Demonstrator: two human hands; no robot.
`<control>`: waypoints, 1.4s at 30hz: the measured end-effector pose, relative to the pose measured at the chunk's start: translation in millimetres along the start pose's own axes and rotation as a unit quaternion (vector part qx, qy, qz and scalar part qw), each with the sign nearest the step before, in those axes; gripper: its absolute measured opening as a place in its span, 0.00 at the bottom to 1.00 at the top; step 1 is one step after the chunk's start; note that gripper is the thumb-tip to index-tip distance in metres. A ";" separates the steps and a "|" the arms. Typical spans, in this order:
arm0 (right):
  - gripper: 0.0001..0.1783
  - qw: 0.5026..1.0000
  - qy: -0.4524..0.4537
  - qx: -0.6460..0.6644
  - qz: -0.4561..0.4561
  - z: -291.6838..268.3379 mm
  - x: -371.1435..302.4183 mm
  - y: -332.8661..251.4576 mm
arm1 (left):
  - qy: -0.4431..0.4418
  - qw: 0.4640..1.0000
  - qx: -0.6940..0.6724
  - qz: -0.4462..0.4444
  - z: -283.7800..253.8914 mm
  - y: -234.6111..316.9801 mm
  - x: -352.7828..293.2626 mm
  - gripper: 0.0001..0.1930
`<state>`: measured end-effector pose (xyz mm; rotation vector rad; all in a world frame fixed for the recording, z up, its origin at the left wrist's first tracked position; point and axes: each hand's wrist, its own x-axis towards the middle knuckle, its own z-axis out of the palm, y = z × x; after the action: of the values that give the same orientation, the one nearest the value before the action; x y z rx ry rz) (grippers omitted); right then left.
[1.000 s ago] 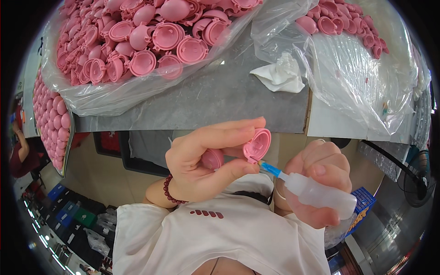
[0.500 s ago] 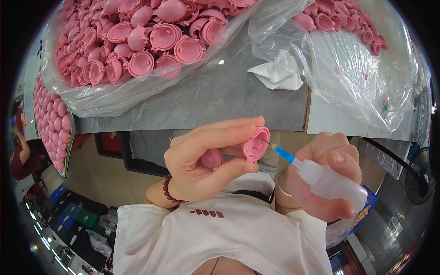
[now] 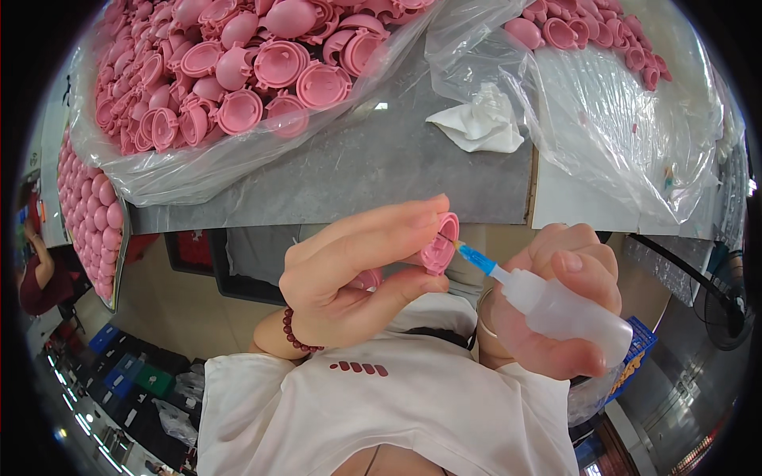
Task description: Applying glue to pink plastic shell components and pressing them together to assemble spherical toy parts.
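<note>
My left hand [image 3: 349,270] pinches a small round pink plastic shell [image 3: 438,244] between thumb and fingers, its hollow side turned to the right. Another pink piece [image 3: 367,279] shows partly inside the same palm, mostly hidden by the fingers. In my right hand [image 3: 567,305] lies a translucent white squeeze bottle [image 3: 575,317], gripped by its body and tilted. Its blue needle tip [image 3: 476,259] points up and left, with the thin needle reaching into the shell's hollow. Whether the needle touches the plastic I cannot tell.
Beyond my hands, the grey table [image 3: 349,170] bears a clear plastic bag [image 3: 190,170] heaped with pink shells. A crumpled white tissue [image 3: 484,123] lies right of it, near a second plastic sheet [image 3: 627,119] with more pink pieces. Pink domes fill a tray [image 3: 94,222] at left. Another person [image 3: 44,274] is far left.
The shell has turned more edge-on and shifted slightly left. The bottle has moved a little left, and its needle now reaches deeper into the hollow. The second pink piece is more covered.
</note>
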<state>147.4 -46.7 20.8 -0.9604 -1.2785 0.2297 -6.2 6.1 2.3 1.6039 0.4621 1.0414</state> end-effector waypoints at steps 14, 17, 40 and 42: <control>0.16 0.864 0.315 -0.383 0.083 -186.0 38.3 16.8 | -0.060 0.793 -0.592 -0.128 5.0 -14.8 -4.1 0.17; 0.17 0.845 0.303 -0.420 0.136 -258.3 33.7 40.0 | -0.103 0.747 -0.635 -0.166 5.1 -20.1 -2.0 0.18; 0.19 0.744 0.292 -0.601 0.032 -315.3 34.5 53.3 | 0.167 0.948 -0.226 -0.149 0.7 3.4 1.4 0.25; 0.19 0.728 0.378 -0.570 -0.049 -276.3 50.3 26.4 | 0.160 0.945 -0.236 -0.163 4.1 4.8 4.2 0.25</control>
<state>415.8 -130.3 43.9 -1.7516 -0.5733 -1.0929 -1.6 5.4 8.3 0.9003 0.6169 1.0602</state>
